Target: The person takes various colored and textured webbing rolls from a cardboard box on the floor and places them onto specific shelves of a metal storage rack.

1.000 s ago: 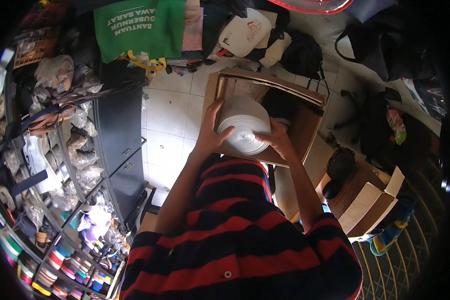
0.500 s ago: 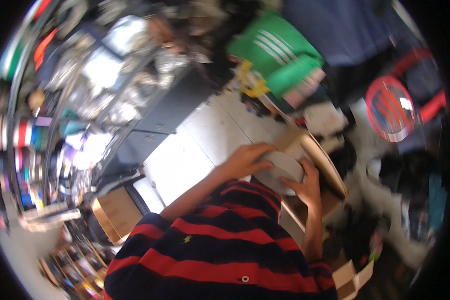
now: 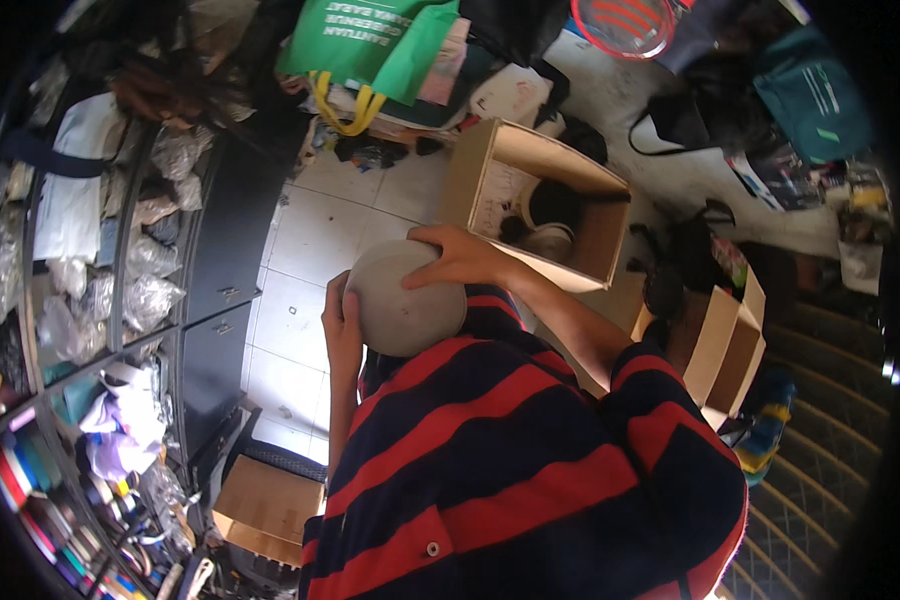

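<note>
Close to my chest I hold a thick grey round disc (image 3: pixel 390 318) with a smooth flat face; its exact kind does not show. My left hand (image 3: pixel 342 325) grips its left edge, the thumb on the face and the other fingers mostly hidden behind. From the upper right my right hand (image 3: pixel 458 258) clasps it, thumb and fingers spread over the rim and face. Beyond my right forearm stands an open cardboard box (image 3: pixel 478 180). Inside that box lie a black round thing (image 3: pixel 555 203) and a paler rounded one (image 3: pixel 548 241).
At the left runs a dark cabinet (image 3: pixel 232 225) with shelves of plastic-wrapped goods and ribbon rolls (image 3: pixel 20 470). A green bag (image 3: pixel 370 45) with yellow handles lies ahead. Smaller cardboard boxes stand at lower left (image 3: pixel 265 505) and right (image 3: pixel 720 345). Pale tiles (image 3: pixel 315 240) cover the floor.
My view and body have turned right. Both hands have carried the grey disc from over the cardboard box to the left, and its flat face now shows more fully.
</note>
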Demonstrator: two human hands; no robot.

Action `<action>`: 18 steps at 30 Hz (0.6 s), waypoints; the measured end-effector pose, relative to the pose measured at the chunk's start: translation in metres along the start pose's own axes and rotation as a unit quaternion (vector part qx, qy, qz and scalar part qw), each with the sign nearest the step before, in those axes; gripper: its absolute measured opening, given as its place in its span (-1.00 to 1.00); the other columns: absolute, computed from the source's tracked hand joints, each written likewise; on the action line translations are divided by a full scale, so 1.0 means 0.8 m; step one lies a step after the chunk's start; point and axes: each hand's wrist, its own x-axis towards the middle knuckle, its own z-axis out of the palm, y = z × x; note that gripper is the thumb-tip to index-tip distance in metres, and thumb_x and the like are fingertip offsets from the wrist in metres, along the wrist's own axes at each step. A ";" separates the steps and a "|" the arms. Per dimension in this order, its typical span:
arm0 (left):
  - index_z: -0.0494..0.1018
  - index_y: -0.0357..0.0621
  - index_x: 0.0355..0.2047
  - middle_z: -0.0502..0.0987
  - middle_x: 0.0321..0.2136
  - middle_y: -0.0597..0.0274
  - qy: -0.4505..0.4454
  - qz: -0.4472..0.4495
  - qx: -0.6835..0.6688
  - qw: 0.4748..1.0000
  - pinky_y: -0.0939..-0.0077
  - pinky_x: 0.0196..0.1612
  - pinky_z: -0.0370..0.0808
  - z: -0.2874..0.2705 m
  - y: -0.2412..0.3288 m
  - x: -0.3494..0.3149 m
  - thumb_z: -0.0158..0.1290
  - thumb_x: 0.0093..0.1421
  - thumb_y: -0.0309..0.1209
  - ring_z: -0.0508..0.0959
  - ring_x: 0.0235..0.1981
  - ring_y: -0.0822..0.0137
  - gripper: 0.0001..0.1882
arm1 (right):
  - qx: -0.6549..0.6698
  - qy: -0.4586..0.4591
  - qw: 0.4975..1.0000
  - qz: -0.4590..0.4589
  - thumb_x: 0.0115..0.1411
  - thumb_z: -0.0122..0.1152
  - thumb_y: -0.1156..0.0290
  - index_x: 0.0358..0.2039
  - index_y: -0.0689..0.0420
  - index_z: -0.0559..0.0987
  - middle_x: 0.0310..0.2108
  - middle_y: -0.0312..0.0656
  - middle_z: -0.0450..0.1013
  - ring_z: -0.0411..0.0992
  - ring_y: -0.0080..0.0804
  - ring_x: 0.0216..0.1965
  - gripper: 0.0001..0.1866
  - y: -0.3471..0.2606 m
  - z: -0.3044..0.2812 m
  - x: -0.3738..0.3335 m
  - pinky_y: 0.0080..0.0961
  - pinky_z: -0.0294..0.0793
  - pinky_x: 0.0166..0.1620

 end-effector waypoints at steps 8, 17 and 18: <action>0.32 -0.32 0.01 0.50 -0.17 -0.12 -0.071 -0.015 0.087 0.994 0.34 -0.05 0.41 0.085 0.003 0.054 0.15 0.07 -0.26 0.50 -0.12 0.09 -0.45 | 0.206 0.183 0.957 0.092 0.17 0.13 0.12 -0.22 0.24 0.52 -0.29 -0.15 0.45 0.41 -0.46 -0.27 -0.61 0.100 -0.026 -0.061 -0.51 0.40 -0.19; 0.31 -0.34 -0.04 0.49 -0.23 -0.20 -0.146 0.198 0.359 0.900 0.11 -0.23 0.47 0.297 -0.034 0.187 0.13 0.08 -0.14 0.53 -0.27 -0.15 -0.42 | -0.104 0.291 0.916 0.255 0.14 0.13 0.31 -0.17 0.14 0.50 -0.20 -0.06 0.46 0.47 -0.21 -0.21 -0.73 0.391 -0.155 -0.120 -0.33 0.48 -0.20; 0.28 -0.35 -0.05 0.49 -0.29 -0.15 -0.163 0.202 0.420 0.870 0.12 -0.36 0.50 0.327 -0.042 0.201 0.09 0.11 -0.10 0.56 -0.37 -0.10 -0.42 | -0.165 0.260 0.920 0.244 0.12 0.16 0.32 -0.16 0.15 0.49 -0.13 -0.03 0.42 0.43 -0.17 -0.12 -0.71 0.410 -0.165 -0.115 -0.29 0.46 -0.13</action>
